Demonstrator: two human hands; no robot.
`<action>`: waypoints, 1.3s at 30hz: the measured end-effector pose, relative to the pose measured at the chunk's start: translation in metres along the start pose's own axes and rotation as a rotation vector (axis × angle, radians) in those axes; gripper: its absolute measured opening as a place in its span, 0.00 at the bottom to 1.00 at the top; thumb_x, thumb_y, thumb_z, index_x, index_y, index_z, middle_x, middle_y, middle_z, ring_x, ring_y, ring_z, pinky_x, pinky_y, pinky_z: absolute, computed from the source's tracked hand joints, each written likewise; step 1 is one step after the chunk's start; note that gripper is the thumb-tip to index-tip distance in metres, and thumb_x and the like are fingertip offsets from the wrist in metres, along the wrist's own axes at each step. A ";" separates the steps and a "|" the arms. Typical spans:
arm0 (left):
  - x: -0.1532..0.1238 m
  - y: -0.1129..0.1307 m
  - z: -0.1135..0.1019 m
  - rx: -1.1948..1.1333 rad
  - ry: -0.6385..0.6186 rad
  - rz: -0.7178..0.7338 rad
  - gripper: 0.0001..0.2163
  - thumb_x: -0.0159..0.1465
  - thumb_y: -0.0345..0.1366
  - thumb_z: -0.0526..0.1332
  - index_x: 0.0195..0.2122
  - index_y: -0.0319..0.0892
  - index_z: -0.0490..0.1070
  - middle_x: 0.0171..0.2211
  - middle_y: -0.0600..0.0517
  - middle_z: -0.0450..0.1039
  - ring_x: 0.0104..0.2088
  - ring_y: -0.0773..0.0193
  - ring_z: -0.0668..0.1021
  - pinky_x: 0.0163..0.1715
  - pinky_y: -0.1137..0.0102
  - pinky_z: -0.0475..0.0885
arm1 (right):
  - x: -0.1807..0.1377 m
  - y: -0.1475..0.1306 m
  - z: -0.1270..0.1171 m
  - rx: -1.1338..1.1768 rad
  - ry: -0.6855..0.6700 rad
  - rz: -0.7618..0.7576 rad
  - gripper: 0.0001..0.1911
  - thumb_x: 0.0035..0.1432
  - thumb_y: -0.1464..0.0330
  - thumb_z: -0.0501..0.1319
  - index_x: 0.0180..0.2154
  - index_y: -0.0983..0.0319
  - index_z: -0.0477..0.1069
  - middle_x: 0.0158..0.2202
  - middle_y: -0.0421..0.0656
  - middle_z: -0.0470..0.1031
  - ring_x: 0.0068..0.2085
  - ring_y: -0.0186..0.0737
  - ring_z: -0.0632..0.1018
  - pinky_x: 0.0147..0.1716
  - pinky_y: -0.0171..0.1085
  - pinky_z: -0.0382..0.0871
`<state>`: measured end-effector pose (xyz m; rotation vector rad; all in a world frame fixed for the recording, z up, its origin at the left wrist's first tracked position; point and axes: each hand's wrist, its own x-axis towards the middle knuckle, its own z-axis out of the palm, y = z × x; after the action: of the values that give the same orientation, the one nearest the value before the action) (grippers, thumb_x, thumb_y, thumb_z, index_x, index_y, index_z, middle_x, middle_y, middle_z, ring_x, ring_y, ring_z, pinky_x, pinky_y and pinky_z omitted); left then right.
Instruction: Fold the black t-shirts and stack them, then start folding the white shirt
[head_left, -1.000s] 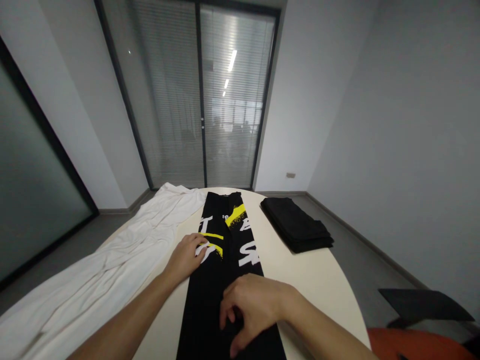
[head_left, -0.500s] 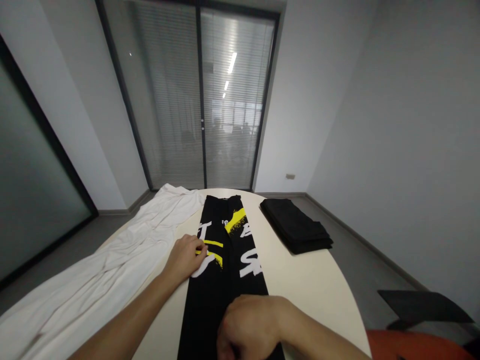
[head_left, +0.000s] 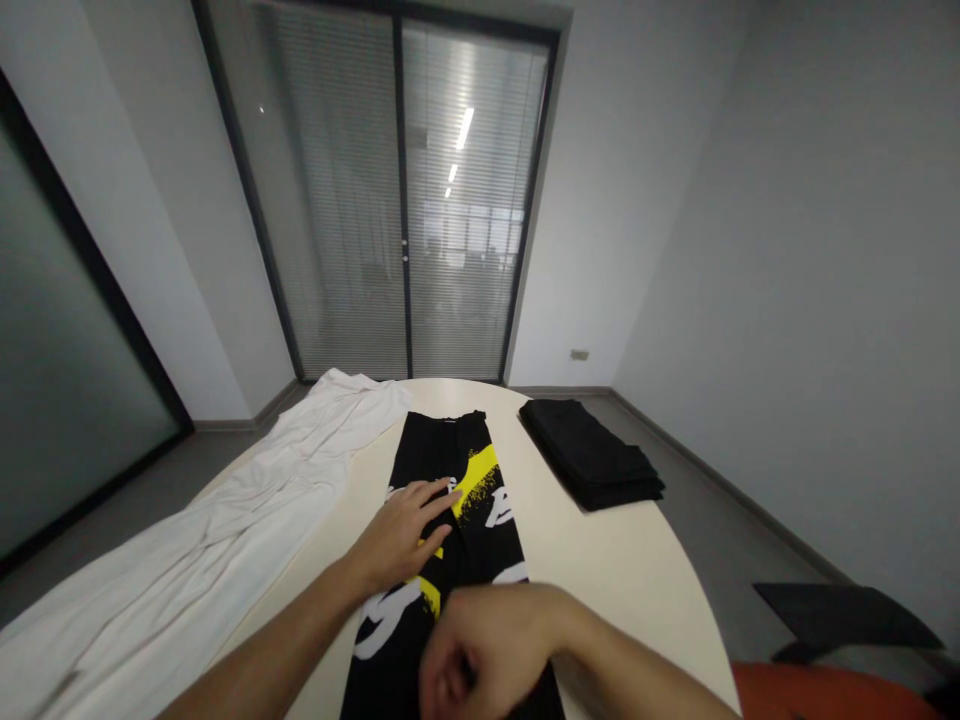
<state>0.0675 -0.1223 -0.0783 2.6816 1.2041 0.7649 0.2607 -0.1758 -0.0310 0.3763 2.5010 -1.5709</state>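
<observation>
A pair of black trousers (head_left: 442,450) with yellow and white print lies lengthwise in front of me, waistband at the far end. My left hand (head_left: 409,530) rests on the upper part of it, palm down, fingers stretched and spread. Closer to me, my right hand (head_left: 491,650) is closed over the trouser legs with its fingers curled in. Cloth seems to be in its grip, though the fingertips are partly hidden. The lower ends of the legs run out of the bottom of the view.
A pale round-edged table (head_left: 615,590) carries everything. White crumpled cloth (head_left: 225,530) covers its left side. At the right lies a folded stack of black clothing (head_left: 589,455). Beyond the right edge stands a chair with an orange seat (head_left: 825,690).
The trousers have slid toward me, their waistband and print now nearer. My left hand has moved a little right and spread its fingers. The right hand has shifted slightly.
</observation>
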 end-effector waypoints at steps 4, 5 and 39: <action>0.001 0.005 -0.003 0.007 -0.075 0.035 0.18 0.71 0.37 0.55 0.61 0.56 0.68 0.61 0.53 0.69 0.58 0.54 0.68 0.59 0.52 0.66 | -0.020 0.036 -0.047 0.098 0.738 0.106 0.14 0.61 0.60 0.60 0.38 0.65 0.76 0.27 0.38 0.73 0.25 0.30 0.72 0.25 0.28 0.65; 0.001 0.006 -0.004 0.006 -0.078 0.033 0.18 0.71 0.38 0.54 0.61 0.56 0.68 0.60 0.52 0.69 0.58 0.55 0.69 0.59 0.53 0.67 | -0.024 0.048 -0.058 0.047 0.907 0.155 0.15 0.63 0.60 0.59 0.37 0.65 0.76 0.27 0.39 0.73 0.25 0.31 0.72 0.26 0.29 0.65; 0.010 -0.004 -0.007 -0.029 -0.250 -0.137 0.26 0.67 0.39 0.58 0.66 0.57 0.59 0.68 0.51 0.58 0.69 0.50 0.56 0.67 0.44 0.50 | 0.020 0.155 -0.255 -0.578 1.243 1.016 0.19 0.67 0.77 0.46 0.52 0.65 0.70 0.52 0.57 0.76 0.52 0.49 0.77 0.52 0.46 0.64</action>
<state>0.0670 -0.1128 -0.0698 2.5443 1.2838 0.4107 0.2864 0.1210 -0.0591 2.5051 2.3231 -0.0899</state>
